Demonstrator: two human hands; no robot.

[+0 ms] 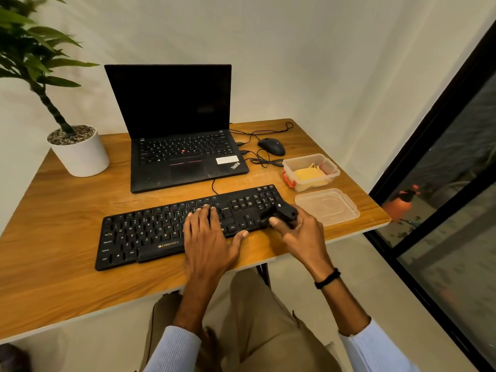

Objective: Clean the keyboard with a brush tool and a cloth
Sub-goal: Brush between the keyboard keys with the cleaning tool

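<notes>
Clear plastic box with red side latches (300, 159) sits open at the right of the table and holds a crumpled yellow cloth (308, 174). The box's clear plastic lid (327, 206) lies flat just near of it, by the right table edge. The black full-size keyboard (150, 232) lies across the near middle of the table. The left hand (208, 234) rests flat on its right-centre keys, fingers straight and close together, thumb spread toward the right past the near edge. The right hand (298, 232) has its fingers curled round a small black brush tool (284, 212), which is held over the keyboard's right end by the arrow keys and number pad. The brush is blurred, the bristles are hard to make out, and I cannot tell if it touches the keys. A black band (327, 278) is on the right wrist. Light blue sleeves are cut off at the bottom edge. A black open laptop (185, 157) with a dark screen stands far of the keyboard, with a black wired mouse (271, 146) and looped black cables (257, 157) to its right. A white round pot with gravel (80, 154) sits far left; its green plant is cut off at the top left. The surface is a wood-grain table (53, 237) with a pale edge. A plain cream wall is behind it, with pale floor below and a dark-framed glass pane (442, 183) at the right, where the reflections are unclear.
</notes>
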